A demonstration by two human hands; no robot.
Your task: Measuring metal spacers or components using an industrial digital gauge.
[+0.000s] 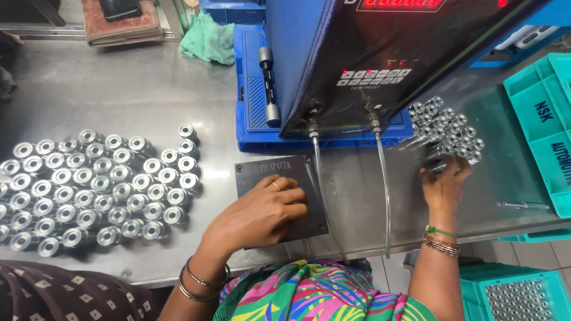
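Right hand [445,185]: fingertips curled onto the near edge of a small cluster of short steel spacers [447,129], seemingly pinching one or two; whether a piece is fully gripped cannot be told. Cluster lies directly ahead of this hand, on the steel worktable [137,89], below the right corner of the dark gauge unit [380,53].

Left hand [262,215]: flat, palm down, fingers loosely spread, resting on a dark square gauge plate [270,172]; holds nothing.

Large batch of upright steel spacers [95,187]: well to the left of the left hand, standing in rows, axes vertical.

Two clear air hoses [383,190]: run from the unit toward the table edge, between the hands.

Teal bin [544,125]: far right.
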